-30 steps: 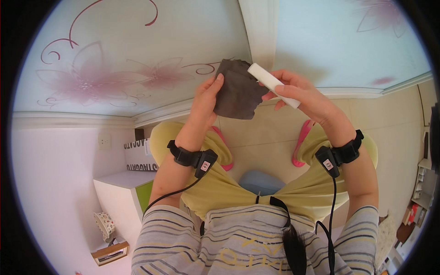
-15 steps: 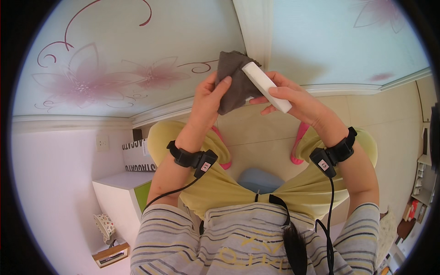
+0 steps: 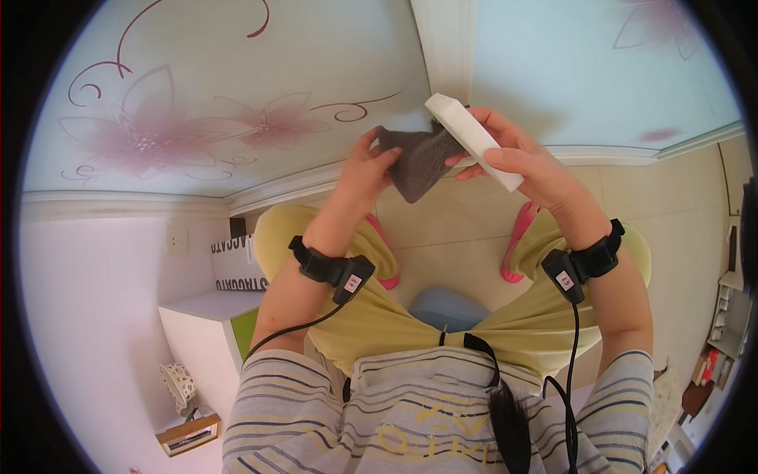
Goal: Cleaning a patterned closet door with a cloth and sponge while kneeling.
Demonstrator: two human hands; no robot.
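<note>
A dark grey cloth point(image 3: 418, 162) hangs between my two hands, in front of the sliding doors. My left hand point(image 3: 368, 167) pinches its left edge between thumb and fingers. In my right hand point(image 3: 525, 162) is a white rectangular block point(image 3: 474, 142), slanting from upper left to lower right, with my thumb across its near end. The cloth's right part runs behind the block; whether my right fingers touch it there is hidden. A black strap with a small box sits on each of my wrists.
Frosted sliding doors point(image 3: 260, 79) with pink flowers rise ahead, above a white bottom rail point(image 3: 308, 183). A blue seat point(image 3: 448, 308) shows between my knees. At left stand a white cabinet point(image 3: 197, 324) and a carton point(image 3: 233, 265). Shelves point(image 3: 730, 316) line the far right. Cables run from both wrists.
The white block and my right hand have moved slightly right. The cloth has been drawn out and folded into a different shape, its lower corner now pointing down between my hands.
</note>
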